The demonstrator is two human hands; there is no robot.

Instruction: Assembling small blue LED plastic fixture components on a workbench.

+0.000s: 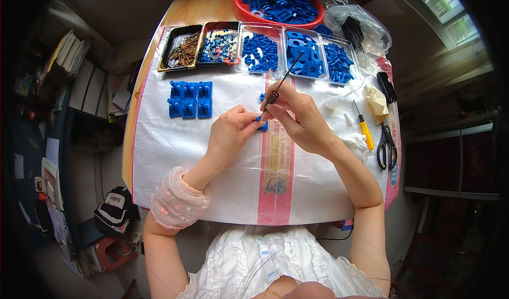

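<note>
A white top (pixel 260 256) fills the lower edge, and a pink cuff (pixel 179 201) wraps the left forearm (pixel 195 176). Over the bench (pixel 183 8), spread with a white sheet (pixel 169 150), the left grip (pixel 228 132) pinches a blue piece (pixel 263 126) between thumb and fingers, near the middle of the sheet. The right grip (pixel 299 116) is clenched round the coil of a black tool (pixel 272 97), whose thin rod slants up toward the trays; its lower end is close by the piece, though I cannot tell whether they touch. To the left, six blue holders (pixel 189 108) sit in two rows of three. Along the far side run two black trays (pixel 175 68), one with screws (pixel 186 50), then three clear trays (pixel 259 72) of blue parts (pixel 260 52), a red basin (pixel 238 6) behind. To the right lie a yellow screwdriver (pixel 366 132) and black scissors (pixel 387 149).
</note>
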